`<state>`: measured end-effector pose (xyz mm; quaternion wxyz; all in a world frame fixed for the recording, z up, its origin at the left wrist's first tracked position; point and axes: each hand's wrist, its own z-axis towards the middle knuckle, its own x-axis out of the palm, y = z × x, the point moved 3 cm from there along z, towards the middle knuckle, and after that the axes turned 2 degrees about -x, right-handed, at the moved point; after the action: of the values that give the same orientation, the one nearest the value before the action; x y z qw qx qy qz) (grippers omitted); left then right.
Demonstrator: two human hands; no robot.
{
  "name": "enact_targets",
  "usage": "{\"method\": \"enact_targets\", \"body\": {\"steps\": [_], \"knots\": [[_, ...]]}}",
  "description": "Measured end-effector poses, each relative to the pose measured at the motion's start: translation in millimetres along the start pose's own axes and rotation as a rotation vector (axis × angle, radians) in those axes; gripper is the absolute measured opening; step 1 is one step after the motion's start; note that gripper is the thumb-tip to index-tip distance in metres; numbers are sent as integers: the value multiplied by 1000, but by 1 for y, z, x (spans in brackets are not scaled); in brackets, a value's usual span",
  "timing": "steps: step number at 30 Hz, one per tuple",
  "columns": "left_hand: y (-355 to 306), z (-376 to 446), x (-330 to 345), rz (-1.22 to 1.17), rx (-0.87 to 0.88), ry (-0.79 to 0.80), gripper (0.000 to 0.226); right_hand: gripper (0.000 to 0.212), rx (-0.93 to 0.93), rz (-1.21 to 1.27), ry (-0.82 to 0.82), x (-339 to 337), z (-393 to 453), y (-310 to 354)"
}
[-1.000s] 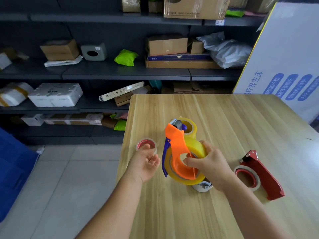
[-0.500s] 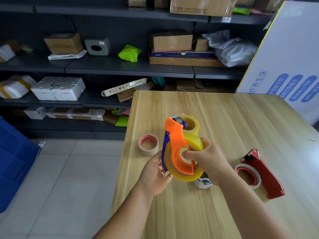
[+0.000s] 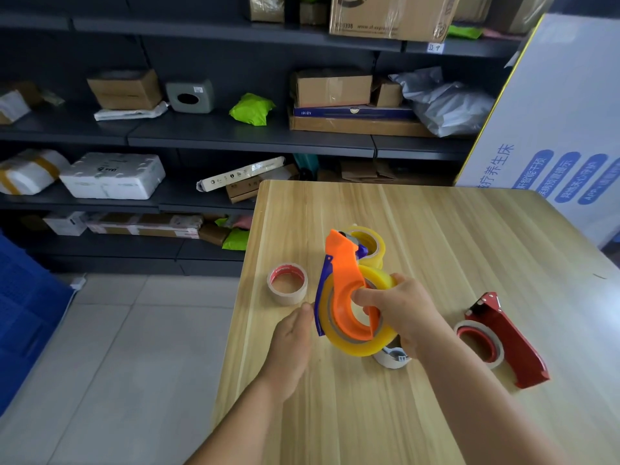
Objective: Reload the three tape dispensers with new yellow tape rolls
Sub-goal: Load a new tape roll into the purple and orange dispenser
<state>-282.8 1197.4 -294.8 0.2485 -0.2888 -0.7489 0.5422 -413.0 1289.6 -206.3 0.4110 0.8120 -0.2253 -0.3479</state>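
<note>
My right hand (image 3: pixel 407 313) holds the orange dispenser (image 3: pixel 345 290) upright above the table, a yellow tape roll (image 3: pixel 360 344) seated in it and a finger through its core. My left hand (image 3: pixel 292 344) rests against the roll's left edge, fingertips touching the blue blade guard. Another yellow roll (image 3: pixel 370 245) lies flat on the table behind the dispenser. A red dispenser (image 3: pixel 510 337) with a nearly used white-and-red roll lies at the right. A white dispenser (image 3: pixel 392 359) is mostly hidden under my right hand.
A used beige roll with a red core (image 3: pixel 288 283) lies near the left edge of the wooden table (image 3: pixel 436 236). Dark shelves with boxes and parcels stand behind. A white printed board (image 3: pixel 563 139) leans at the right. Blue crate (image 3: pixel 20 317) on the floor at left.
My left hand has come from open beside the beige roll over to the left edge of the yellow roll in the orange dispenser. The right hand has kept its hold.
</note>
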Motion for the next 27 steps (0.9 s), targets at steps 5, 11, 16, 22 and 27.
{"method": "enact_targets", "body": {"steps": [5,11,16,22,27], "knots": [[-6,-16,-4,24,40,181,54,43,23,-45,10,3,0,2],[1,-37,-3,16,46,227,75,35,34,-34,17,14,-7,-1],[24,-53,-3,-16,-33,81,76,30,62,52,37,31,-17,-13],[47,-76,-11,-119,-104,62,69,60,174,116,54,51,-28,-37],[60,-96,-22,-150,-101,105,68,51,249,250,122,71,-40,-53]]}}
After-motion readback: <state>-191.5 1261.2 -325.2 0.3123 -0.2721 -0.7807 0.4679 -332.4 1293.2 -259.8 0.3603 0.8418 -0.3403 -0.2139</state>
